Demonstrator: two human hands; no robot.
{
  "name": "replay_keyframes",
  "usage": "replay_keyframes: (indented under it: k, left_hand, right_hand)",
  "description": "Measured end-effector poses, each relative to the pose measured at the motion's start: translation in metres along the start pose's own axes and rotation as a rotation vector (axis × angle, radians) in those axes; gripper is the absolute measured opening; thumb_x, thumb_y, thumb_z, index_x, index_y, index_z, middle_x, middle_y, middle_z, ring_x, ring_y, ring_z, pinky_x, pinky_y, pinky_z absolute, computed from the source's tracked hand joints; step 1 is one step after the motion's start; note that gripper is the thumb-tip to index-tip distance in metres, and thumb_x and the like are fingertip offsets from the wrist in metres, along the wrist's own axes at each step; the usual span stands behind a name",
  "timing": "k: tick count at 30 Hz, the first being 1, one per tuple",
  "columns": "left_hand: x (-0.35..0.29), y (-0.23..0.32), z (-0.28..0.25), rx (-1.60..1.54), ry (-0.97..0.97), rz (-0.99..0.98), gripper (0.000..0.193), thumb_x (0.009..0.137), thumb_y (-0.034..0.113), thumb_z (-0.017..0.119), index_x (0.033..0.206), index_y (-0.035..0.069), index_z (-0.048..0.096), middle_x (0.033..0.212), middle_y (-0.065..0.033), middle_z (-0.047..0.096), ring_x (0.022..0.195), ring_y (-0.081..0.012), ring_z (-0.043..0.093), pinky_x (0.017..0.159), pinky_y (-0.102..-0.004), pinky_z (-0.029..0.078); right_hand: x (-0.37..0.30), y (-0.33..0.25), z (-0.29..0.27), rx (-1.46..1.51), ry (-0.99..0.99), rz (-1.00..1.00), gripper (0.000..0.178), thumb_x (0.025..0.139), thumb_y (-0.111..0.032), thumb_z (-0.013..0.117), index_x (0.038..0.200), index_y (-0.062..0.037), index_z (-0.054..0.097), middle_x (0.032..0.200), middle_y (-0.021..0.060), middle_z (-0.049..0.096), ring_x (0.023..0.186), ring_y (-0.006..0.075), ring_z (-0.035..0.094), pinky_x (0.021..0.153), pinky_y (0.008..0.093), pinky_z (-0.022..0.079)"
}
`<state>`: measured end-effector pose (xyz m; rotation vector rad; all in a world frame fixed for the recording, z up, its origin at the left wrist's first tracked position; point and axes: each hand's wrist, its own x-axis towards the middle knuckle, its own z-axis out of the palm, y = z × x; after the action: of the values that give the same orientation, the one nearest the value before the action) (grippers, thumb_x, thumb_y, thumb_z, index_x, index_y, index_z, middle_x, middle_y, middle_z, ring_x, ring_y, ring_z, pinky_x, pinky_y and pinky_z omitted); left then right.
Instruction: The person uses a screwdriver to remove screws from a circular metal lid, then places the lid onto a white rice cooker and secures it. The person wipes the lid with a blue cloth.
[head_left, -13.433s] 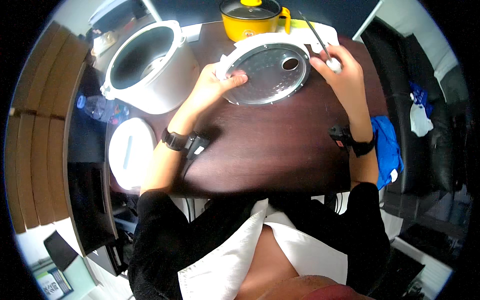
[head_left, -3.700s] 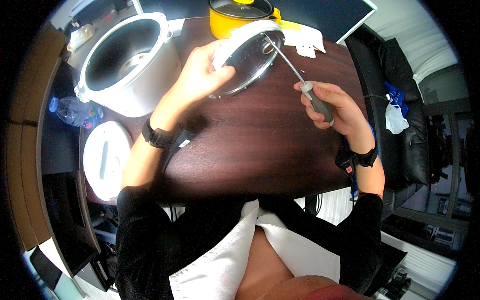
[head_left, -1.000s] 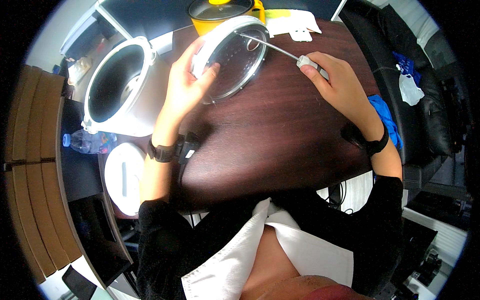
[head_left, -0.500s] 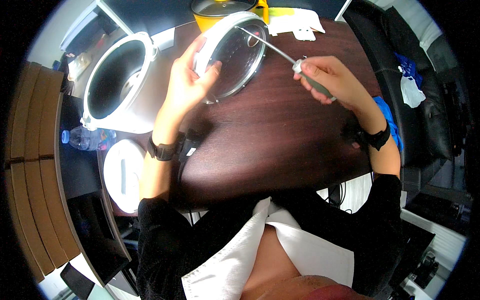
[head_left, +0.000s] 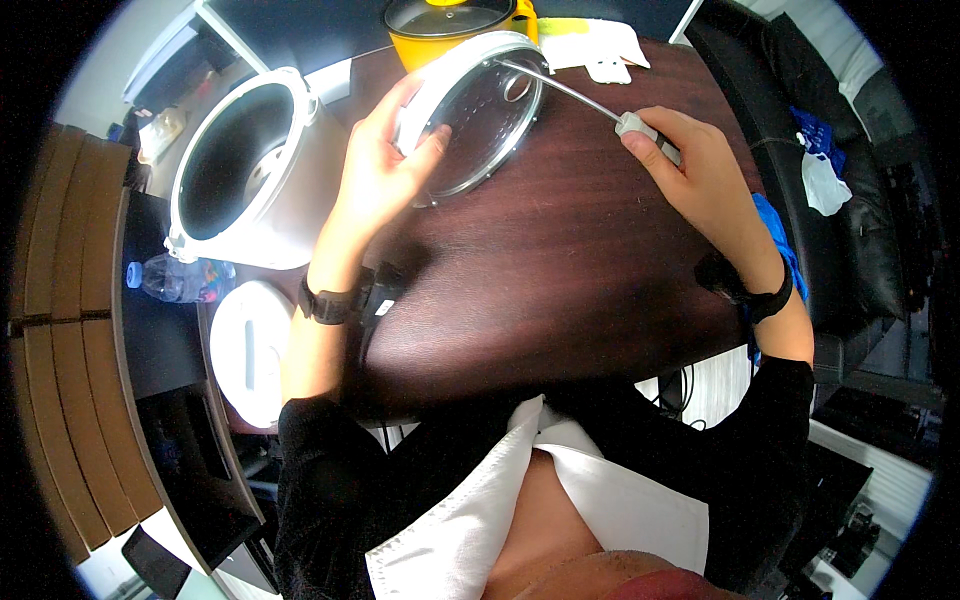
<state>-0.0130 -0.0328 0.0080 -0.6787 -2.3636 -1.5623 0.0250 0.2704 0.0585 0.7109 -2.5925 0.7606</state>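
"What's in your hands?"
"My right hand (head_left: 690, 158) is closed around a screwdriver (head_left: 625, 122); my left hand (head_left: 385, 172) grips a white-rimmed lid (head_left: 478, 125), tilted above the table (head_left: 560, 270)."
"Anything changed?"
"My right hand has rolled over the handle; the tip stays inside the lid's upper rim, apparently turning there. Behind, a yellow pot (head_left: 413, 51)."

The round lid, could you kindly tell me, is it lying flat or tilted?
Tilted: the left hand grips the round lid by its edge, its shiny face turned toward the screwdriver.
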Motion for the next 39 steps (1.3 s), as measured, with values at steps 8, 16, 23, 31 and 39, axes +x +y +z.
replay_keyframes:
  k: [8,16,23,31,39]
  left_hand:
    - [0.0008,0.0035,0.001,0.015,0.024,0.046,0.053,0.082,0.005,0.068,0.13,-0.003,0.046,0.108,-0.003,0.059,0.08,-0.004,0.05,0.071,-0.0186,0.043]
    - [0.0009,0.0011,0.0015,-0.029,0.028,0.044,0.053,0.082,0.005,0.069,0.129,-0.005,0.047,0.106,-0.0026,0.058,0.076,-0.0037,0.049,0.07,-0.0186,0.043]
    - [0.0007,0.0009,0.0015,0.004,0.045,0.067,0.054,0.082,0.006,0.07,0.129,-0.004,0.047,0.106,-0.0025,0.059,0.077,-0.0038,0.049,0.07,-0.0186,0.043]
    - [0.0014,0.0012,0.002,-0.036,0.051,0.025,0.051,0.081,0.008,0.067,0.128,0.001,0.05,0.104,-0.0102,0.065,0.094,-0.0137,0.059,0.083,-0.0272,0.047]
    - [0.0003,0.0012,0.0009,-0.058,0.055,0.002,0.052,0.081,0.007,0.067,0.129,-0.002,0.049,0.105,-0.0105,0.065,0.095,-0.0134,0.059,0.084,-0.0269,0.047]
  right_hand:
    - [0.0012,-0.0042,-0.0006,-0.051,0.019,-0.059,0.03,0.087,-0.028,0.063,0.093,0.0018,0.064,0.086,0.0197,0.064,0.079,0.0372,0.063,0.067,0.0409,0.049]
    - [0.0019,-0.0062,-0.005,-0.086,0.018,-0.056,0.03,0.087,-0.028,0.063,0.093,0.0014,0.064,0.087,0.0192,0.065,0.079,0.0367,0.063,0.067,0.0402,0.049]
    - [0.0023,-0.0047,-0.0028,-0.065,0.031,-0.07,0.03,0.087,-0.028,0.063,0.092,0.0013,0.064,0.085,0.0193,0.064,0.077,0.0373,0.063,0.066,0.0403,0.049]
    - [0.0009,-0.0041,-0.0015,-0.071,0.035,-0.065,0.03,0.088,-0.029,0.062,0.092,0.001,0.064,0.084,0.0193,0.064,0.078,0.0371,0.063,0.066,0.041,0.049]
    - [0.0035,-0.0054,0.0013,-0.072,0.052,-0.086,0.029,0.088,-0.028,0.062,0.093,0.001,0.064,0.083,0.0199,0.064,0.077,0.0375,0.063,0.066,0.0413,0.049]
